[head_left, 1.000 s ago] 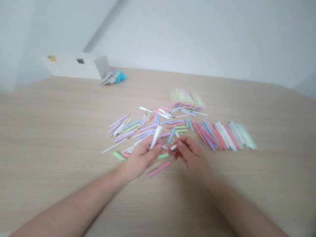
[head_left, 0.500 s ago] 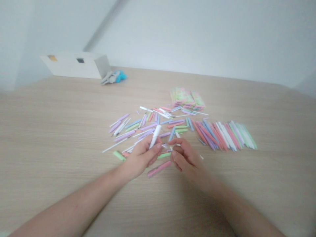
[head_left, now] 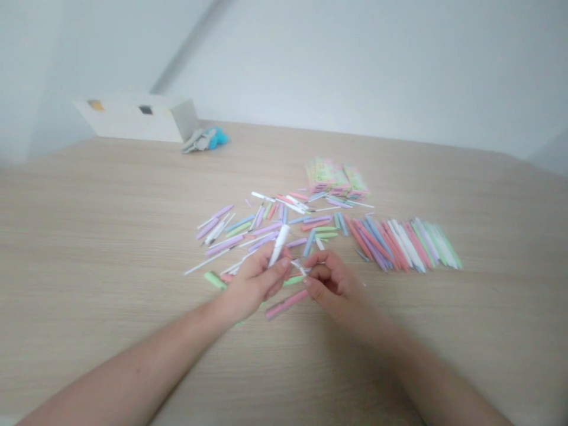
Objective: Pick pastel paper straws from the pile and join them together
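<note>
L hand [head_left: 255, 275], ctr of frame just left of the middle, grips a white pen barrel [head_left: 278, 245], tilted w/ its top end up & to the right. R hand [head_left: 335, 281], just right of ctr, has thumb & fingers pinched on a small thin white piece [head_left: 302, 271] btwn the two hands; too blurred to tell exactly what part. Pink barrel [head_left: 286, 305] lies on the table [head_left: 133, 207] just below, btwn the hands, near R thumb. Green barrel [head_left: 215, 280] is left of L hand. Around & above the hands, mid-frame: loose pen parts [head_left: 268, 229] scattered, purple, green, blue, white, etc. Right of ctr, a slanted row of pens [head_left: 402, 245] side by side. Above the scatter, stacked packs [head_left: 323, 173], pink/green. Upper left: white box [head_left: 137, 121] w/ grey-&-blue bundle [head_left: 206, 140] beside its right end. Pale wall [head_left: 355, 71] across top
</note>
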Demonstrator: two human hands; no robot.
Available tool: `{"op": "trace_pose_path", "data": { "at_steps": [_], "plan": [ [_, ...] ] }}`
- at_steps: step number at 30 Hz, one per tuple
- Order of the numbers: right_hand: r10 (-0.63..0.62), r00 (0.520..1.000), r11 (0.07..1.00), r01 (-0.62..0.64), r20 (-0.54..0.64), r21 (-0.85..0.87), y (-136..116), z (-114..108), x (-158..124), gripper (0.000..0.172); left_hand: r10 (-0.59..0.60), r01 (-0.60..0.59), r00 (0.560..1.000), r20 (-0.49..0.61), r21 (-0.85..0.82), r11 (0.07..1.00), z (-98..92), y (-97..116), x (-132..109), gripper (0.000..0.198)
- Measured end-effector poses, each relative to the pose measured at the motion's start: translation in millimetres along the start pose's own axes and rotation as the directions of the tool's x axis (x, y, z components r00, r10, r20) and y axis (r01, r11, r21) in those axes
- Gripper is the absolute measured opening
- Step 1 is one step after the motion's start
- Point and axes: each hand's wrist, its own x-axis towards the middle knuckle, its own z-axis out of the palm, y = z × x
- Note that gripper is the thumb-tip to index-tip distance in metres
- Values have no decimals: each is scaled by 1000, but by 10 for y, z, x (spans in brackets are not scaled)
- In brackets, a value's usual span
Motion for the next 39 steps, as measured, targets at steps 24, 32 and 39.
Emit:
{"op": "trace_pose_path", "data": {
  "at_steps": [24, 32, 39],
  "plan": [
    [46, 999, 988, -44, -14, 146, 92, -15, 106, 20, 60, -57, 998, -4, 285, 957, 10, 7, -6, 21],
    [-24, 1000, 995, 25, 19, -95, 19, -19, 90, 19, 129, -134, 991, 43, 457, 879, 13, 31, -20, 16],
    [89, 996, 996, -89, -22, 6, 54, -53, 93, 14, 12, -29, 997, 74, 234, 972, 48, 39, -29, 22]
  ]
}}
